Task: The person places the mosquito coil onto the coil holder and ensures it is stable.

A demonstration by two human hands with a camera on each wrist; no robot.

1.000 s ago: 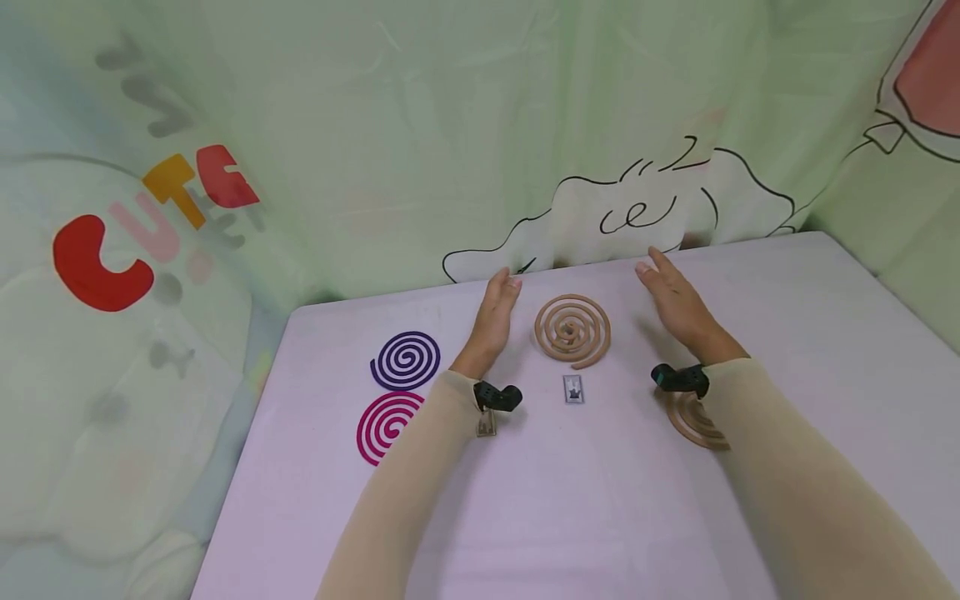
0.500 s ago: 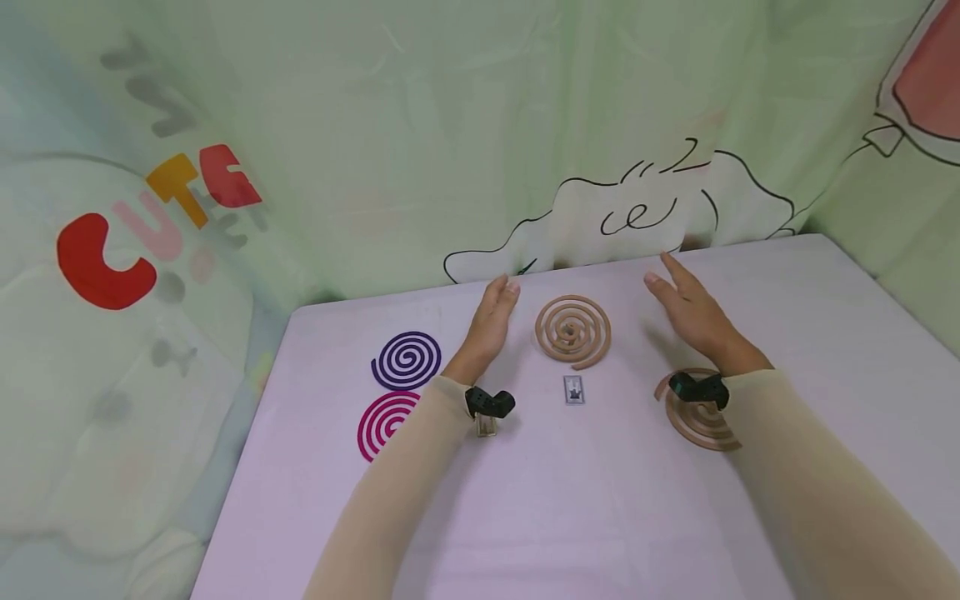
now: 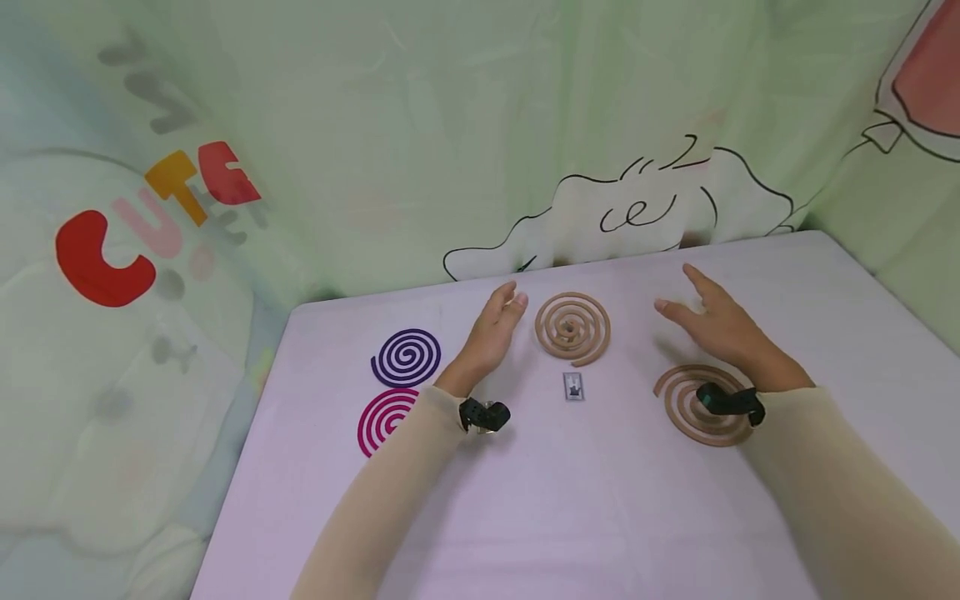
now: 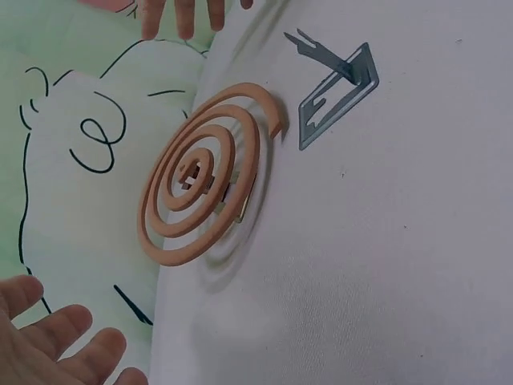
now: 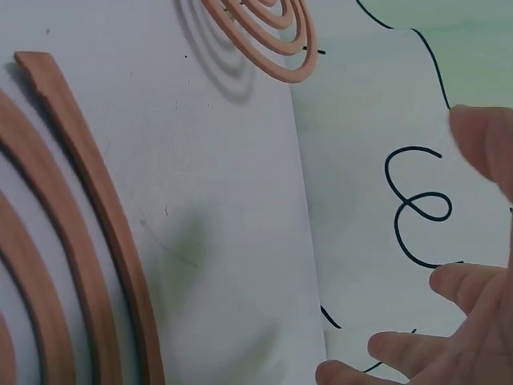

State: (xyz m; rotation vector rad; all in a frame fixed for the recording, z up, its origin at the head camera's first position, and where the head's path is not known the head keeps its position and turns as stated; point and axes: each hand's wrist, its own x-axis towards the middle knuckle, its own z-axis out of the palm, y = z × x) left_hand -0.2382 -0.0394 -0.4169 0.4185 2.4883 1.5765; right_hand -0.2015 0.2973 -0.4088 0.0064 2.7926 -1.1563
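Note:
A brown mosquito coil [image 3: 572, 329] rests raised on a small metal stand [image 4: 241, 200], held just above the table, as its shadow shows. My left hand [image 3: 487, 337] is beside it on the left, fingers extended and holding nothing. To its right, farther off, my right hand [image 3: 723, 329] hovers with fingers and thumb spread. Under the right wrist lies a second brown coil [image 3: 680, 408], partly covered by the wrist camera. In front of the raised coil lies a flat metal coil stand [image 3: 573, 387], its prong bent up in the left wrist view.
A purple coil [image 3: 407, 358] and a pink coil [image 3: 378, 417] lie at the left, the pink one partly hidden by my left sleeve. Another small stand peeks out under the left wrist camera [image 3: 483, 414]. A printed curtain [image 3: 420, 150] hangs behind the white table [image 3: 585, 508].
My right hand has drawn away to the right and toward me, its fingers spreading and uncovering more of the second brown coil. My left hand has pulled back slightly. The coils have not moved.

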